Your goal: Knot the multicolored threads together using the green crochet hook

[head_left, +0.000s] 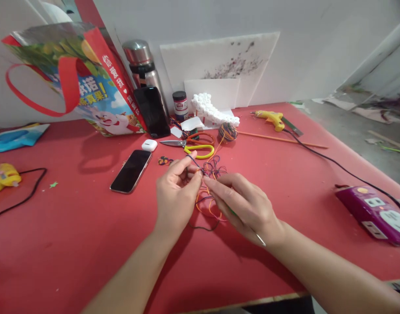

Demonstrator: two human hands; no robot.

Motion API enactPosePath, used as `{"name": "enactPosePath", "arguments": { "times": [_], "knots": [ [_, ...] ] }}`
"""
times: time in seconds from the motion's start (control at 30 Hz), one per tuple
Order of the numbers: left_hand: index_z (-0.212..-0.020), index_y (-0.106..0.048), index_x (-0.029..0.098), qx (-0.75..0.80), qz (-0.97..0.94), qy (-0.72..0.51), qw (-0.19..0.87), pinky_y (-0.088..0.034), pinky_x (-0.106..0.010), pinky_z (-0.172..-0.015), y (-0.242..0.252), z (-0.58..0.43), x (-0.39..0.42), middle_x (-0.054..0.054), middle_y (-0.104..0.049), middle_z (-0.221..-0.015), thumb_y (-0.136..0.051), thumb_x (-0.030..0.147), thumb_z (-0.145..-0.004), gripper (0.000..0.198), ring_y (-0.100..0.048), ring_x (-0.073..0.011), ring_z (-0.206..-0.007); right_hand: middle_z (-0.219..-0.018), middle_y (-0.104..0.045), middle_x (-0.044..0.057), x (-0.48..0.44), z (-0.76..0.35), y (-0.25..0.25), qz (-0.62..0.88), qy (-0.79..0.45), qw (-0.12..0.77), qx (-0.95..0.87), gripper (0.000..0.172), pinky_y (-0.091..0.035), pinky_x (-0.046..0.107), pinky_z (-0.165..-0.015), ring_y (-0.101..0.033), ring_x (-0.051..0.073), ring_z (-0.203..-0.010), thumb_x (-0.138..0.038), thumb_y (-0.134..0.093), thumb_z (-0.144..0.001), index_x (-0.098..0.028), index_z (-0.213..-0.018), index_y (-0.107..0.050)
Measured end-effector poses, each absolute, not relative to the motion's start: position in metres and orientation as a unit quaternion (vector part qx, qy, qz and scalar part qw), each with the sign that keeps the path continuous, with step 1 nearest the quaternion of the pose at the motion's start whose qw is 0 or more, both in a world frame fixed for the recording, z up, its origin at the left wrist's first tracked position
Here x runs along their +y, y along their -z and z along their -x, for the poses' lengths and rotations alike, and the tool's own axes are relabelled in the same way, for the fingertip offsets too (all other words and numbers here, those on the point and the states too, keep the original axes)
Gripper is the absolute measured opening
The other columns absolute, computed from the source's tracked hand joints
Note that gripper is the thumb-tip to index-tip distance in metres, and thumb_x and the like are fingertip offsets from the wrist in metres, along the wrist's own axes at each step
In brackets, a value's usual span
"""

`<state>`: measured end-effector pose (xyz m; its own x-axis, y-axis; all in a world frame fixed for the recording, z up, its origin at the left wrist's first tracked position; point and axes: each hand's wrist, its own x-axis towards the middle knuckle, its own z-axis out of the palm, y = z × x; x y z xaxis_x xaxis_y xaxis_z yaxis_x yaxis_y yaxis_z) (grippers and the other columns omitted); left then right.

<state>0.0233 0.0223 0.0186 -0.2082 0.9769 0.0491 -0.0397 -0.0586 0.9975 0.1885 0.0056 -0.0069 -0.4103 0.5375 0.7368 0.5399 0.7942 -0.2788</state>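
Observation:
My left hand (178,189) pinches multicoloured yarn between thumb and fingers, with a dark strand running over the raised index finger. My right hand (247,205) is closed round a crochet hook (260,239); its metal end sticks out below the palm and a bit of green grip shows. The two hands meet at the fingertips, where the hook's working tip is hidden. Loose loops of orange, purple and dark yarn (213,168) lie on the table behind and beneath the hands. An orange strand leads back to a yarn ball (227,132).
Yellow-and-red-handled scissors (200,150) lie just beyond my hands. Phones (131,171), an earbud case (149,145), a shopping bag (88,87) and a steel flask (139,54) stand left. Rightward are a glue gun (271,118), its cord and a purple power strip (376,213).

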Motion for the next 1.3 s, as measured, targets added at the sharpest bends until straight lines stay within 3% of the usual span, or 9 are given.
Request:
{"name": "enactPosePath", "arguments": {
  "times": [0.17, 0.37, 0.53, 0.67, 0.83, 1.3],
  "knots": [
    [-0.118, -0.083, 0.022, 0.533, -0.486, -0.558, 0.410, -0.053, -0.022, -0.070, -0.0154, -0.0226, 0.0232, 0.002, -0.063, -0.085, -0.076, 0.017, -0.083, 0.035, -0.062, -0.0105, -0.075, -0.098, -0.068, 0.011, 0.0076, -0.1913, 0.0041, 0.319, -0.079, 0.478, -0.815, 0.033, -0.060, 0.030, -0.067, -0.070, 0.017, -0.080, -0.009, -0.055, -0.104, -0.015, -0.135, -0.067],
    [-0.125, -0.080, 0.026, 0.521, -0.435, -0.574, 0.458, -0.051, -0.019, -0.067, -0.0131, -0.0235, 0.0228, 0.004, -0.063, -0.084, -0.078, 0.016, -0.081, 0.045, -0.057, -0.0086, -0.071, -0.095, -0.069, 0.012, 0.0082, -0.1912, 0.0066, 0.316, -0.011, 0.436, -0.842, 0.036, -0.059, 0.032, -0.064, -0.066, 0.020, -0.076, -0.009, -0.053, -0.104, -0.013, -0.138, -0.063],
    [-0.132, -0.076, 0.028, 0.510, -0.452, -0.580, 0.447, -0.051, -0.021, -0.065, -0.0168, -0.0235, 0.0212, 0.004, -0.063, -0.079, -0.076, 0.013, -0.082, 0.052, -0.055, -0.0111, -0.070, -0.096, -0.069, 0.012, 0.0075, -0.1900, 0.0079, 0.308, -0.023, 0.435, -0.846, 0.041, -0.058, 0.032, -0.065, -0.066, 0.021, -0.078, -0.009, -0.053, -0.104, -0.014, -0.144, -0.061],
    [-0.128, -0.078, 0.027, 0.518, -0.468, -0.575, 0.428, -0.048, -0.022, -0.061, -0.0222, -0.0243, 0.0198, 0.004, -0.062, -0.076, -0.076, 0.011, -0.080, 0.050, -0.051, -0.0117, -0.065, -0.094, -0.070, 0.014, 0.0062, -0.1859, 0.0077, 0.316, -0.011, 0.461, -0.829, 0.037, -0.059, 0.033, -0.066, -0.067, 0.022, -0.078, -0.008, -0.057, -0.102, -0.008, -0.138, -0.063],
    [-0.128, -0.078, 0.028, 0.526, -0.485, -0.567, 0.408, -0.048, -0.023, -0.065, -0.0220, -0.0238, 0.0195, 0.004, -0.061, -0.079, -0.075, 0.012, -0.081, 0.049, -0.051, -0.0115, -0.067, -0.103, -0.073, 0.014, 0.0067, -0.1822, 0.0085, 0.327, -0.072, 0.504, -0.797, 0.030, -0.063, 0.034, -0.077, -0.073, 0.022, -0.090, -0.009, -0.060, -0.102, -0.014, -0.131, -0.066],
    [-0.129, -0.078, 0.028, 0.526, -0.477, -0.560, 0.428, -0.047, -0.021, -0.061, -0.0194, -0.0209, 0.0237, 0.004, -0.062, -0.077, -0.077, 0.014, -0.080, 0.051, -0.049, -0.0113, -0.066, -0.098, -0.074, 0.010, 0.0124, -0.1870, 0.0043, 0.332, -0.163, 0.531, -0.762, 0.023, -0.063, 0.028, -0.079, -0.074, 0.017, -0.087, -0.009, -0.064, -0.100, -0.018, -0.118, -0.074]
  ]
}}
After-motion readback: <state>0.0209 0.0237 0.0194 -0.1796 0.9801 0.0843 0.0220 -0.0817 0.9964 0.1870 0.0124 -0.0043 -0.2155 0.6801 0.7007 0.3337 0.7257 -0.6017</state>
